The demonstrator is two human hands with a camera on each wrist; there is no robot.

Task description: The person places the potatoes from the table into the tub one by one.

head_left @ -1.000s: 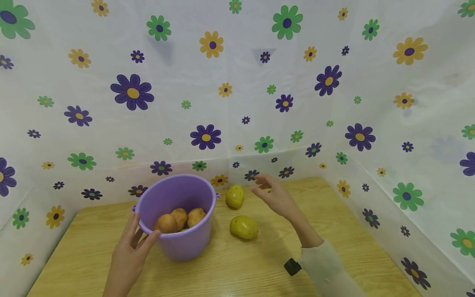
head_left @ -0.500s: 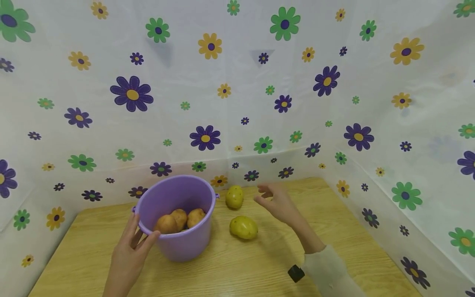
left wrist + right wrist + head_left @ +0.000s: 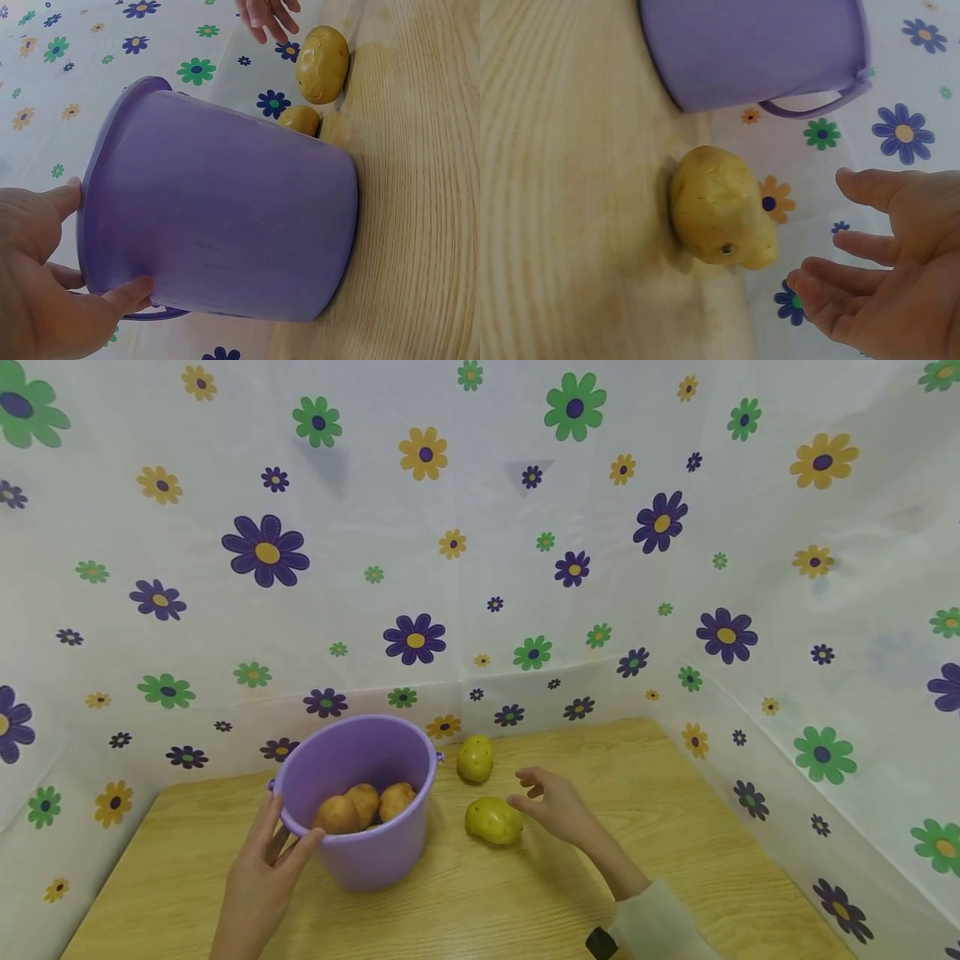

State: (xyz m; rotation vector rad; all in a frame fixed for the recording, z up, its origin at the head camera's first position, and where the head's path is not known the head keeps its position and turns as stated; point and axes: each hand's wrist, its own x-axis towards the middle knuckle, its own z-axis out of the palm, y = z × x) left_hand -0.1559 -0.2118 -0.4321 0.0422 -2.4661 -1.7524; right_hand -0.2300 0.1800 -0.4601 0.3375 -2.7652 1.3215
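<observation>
A purple bucket [image 3: 375, 856] stands upright on the wooden table, with several potatoes [image 3: 337, 813] inside. My left hand [image 3: 258, 877] rests on its near left side, thumb and fingers spread against the rim and outer wall. In the left wrist view, fingertips [image 3: 135, 291] lie flat on the purple wall. To the right of the bucket lie two yellowish potatoes: a nearer one [image 3: 492, 821] and a farther one [image 3: 475, 758]. Just right of the nearer potato hovers my right hand [image 3: 558, 810], fingers loosely bent and apart, holding nothing. The right wrist view shows a gap between this hand and that potato [image 3: 714, 202].
A white sheet with printed flowers [image 3: 415, 639] hangs behind the wooden table [image 3: 450, 914] and along its sides. The bucket's handle [image 3: 810, 112] hangs down at its back. A small black object [image 3: 602, 943] sits by my right sleeve.
My right hand has come down and nearer, from beside the farther potato to beside the nearer one. My left hand, the bucket and the potatoes stay in place.
</observation>
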